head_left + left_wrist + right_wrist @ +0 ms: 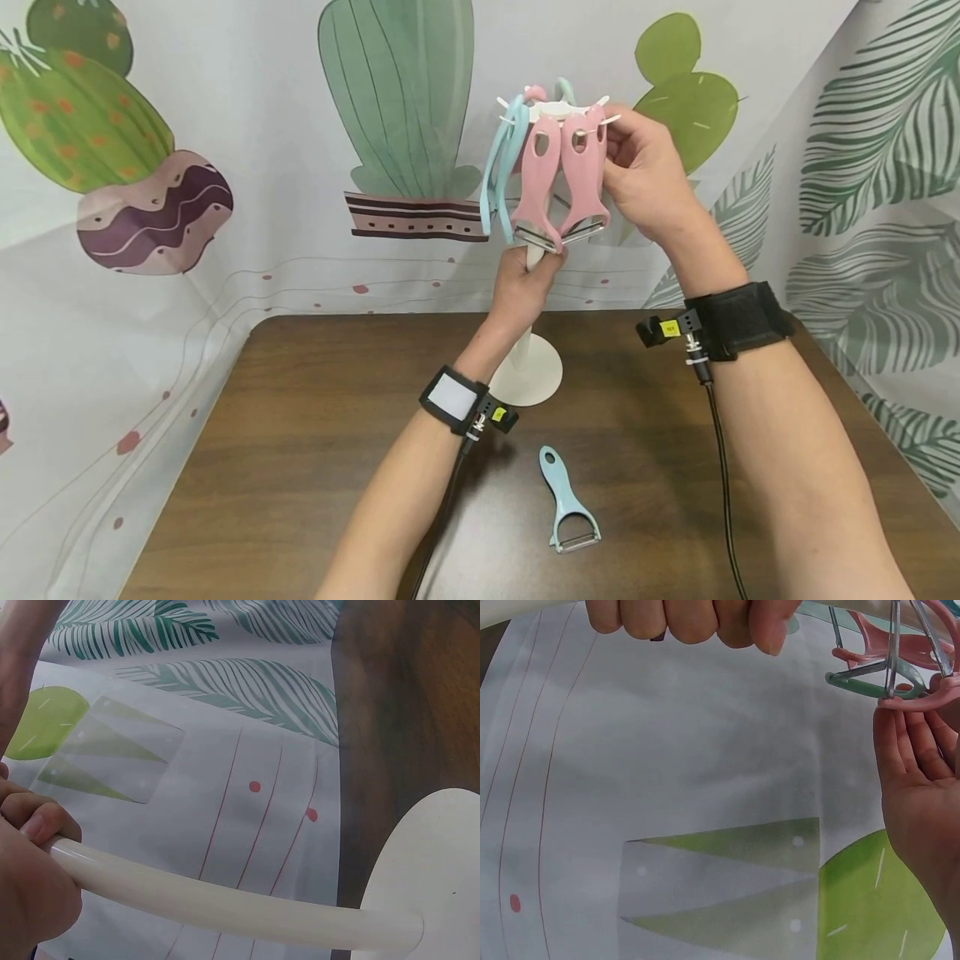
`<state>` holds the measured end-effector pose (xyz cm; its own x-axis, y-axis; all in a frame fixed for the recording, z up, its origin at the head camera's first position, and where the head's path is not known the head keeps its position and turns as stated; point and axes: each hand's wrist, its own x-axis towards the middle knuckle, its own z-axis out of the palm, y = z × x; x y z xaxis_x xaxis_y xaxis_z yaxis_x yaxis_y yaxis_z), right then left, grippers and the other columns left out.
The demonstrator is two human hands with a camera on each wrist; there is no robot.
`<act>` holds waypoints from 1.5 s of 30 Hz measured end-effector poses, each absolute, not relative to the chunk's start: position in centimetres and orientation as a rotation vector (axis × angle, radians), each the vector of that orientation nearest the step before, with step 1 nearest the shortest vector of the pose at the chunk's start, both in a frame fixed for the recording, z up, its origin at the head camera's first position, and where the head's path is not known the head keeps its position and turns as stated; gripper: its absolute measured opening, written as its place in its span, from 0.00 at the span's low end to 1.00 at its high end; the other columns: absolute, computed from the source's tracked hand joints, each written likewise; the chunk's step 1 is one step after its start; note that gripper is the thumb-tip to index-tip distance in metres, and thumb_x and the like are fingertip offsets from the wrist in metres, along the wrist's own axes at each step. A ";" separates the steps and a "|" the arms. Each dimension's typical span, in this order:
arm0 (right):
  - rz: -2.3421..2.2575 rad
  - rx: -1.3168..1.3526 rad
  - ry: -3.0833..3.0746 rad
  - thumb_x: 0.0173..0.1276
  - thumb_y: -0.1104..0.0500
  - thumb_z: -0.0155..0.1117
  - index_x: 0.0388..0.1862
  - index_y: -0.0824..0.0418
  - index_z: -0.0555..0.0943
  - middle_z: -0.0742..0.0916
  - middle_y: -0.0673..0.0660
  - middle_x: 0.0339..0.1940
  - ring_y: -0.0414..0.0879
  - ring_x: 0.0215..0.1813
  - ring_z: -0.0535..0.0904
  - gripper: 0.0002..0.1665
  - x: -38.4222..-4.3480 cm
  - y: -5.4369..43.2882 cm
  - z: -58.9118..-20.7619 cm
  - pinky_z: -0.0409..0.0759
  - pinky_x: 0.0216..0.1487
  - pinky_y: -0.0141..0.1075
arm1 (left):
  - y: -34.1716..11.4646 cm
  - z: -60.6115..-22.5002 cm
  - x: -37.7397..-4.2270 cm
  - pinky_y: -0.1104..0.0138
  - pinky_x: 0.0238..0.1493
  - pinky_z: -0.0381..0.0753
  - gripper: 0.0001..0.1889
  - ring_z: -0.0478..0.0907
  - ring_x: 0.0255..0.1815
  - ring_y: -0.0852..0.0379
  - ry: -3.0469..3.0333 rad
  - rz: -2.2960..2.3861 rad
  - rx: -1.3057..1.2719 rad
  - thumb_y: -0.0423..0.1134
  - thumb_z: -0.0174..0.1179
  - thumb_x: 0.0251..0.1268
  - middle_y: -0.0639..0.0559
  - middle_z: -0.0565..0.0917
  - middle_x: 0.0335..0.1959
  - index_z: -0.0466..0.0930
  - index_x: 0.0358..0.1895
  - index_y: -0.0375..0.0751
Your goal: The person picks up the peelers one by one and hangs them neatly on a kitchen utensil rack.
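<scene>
A white stand with a round base (pixel 536 379) holds several peelers on the hooks at its top. My left hand (pixel 521 287) grips the stand's pole (pixel 187 900) just below the hanging blades. Two pink peelers (pixel 538 171) face me, and light blue peelers (pixel 508 167) hang at the left. At the right side of the rack, my right hand (pixel 648 171) pinches a pink peeler (pixel 588 167) near its handle, its fingers partly hidden behind it. In the right wrist view a green peeler (pixel 877 686) shows among the pink ones.
A light blue peeler (pixel 568 500) lies on the brown wooden table (pixel 322 467) in front of the stand. Behind the table hangs a cloth printed with cacti and leaves (pixel 397 100). Black cables (pixel 723 475) run from both wrist cameras.
</scene>
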<state>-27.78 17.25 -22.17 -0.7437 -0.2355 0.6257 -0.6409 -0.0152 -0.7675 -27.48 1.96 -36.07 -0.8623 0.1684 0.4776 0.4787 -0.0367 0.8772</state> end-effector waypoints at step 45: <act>1.609 0.742 -2.267 0.78 0.63 0.44 0.53 0.71 0.76 0.84 0.69 0.45 0.51 0.49 0.82 0.16 -22.9 22.7 -33.5 0.78 0.56 0.32 | 2.1 -36.1 -27.4 0.65 0.10 0.49 0.26 0.53 0.08 0.60 -1.984 -2.012 -0.671 0.45 0.55 0.65 0.58 0.58 0.05 0.61 0.08 0.46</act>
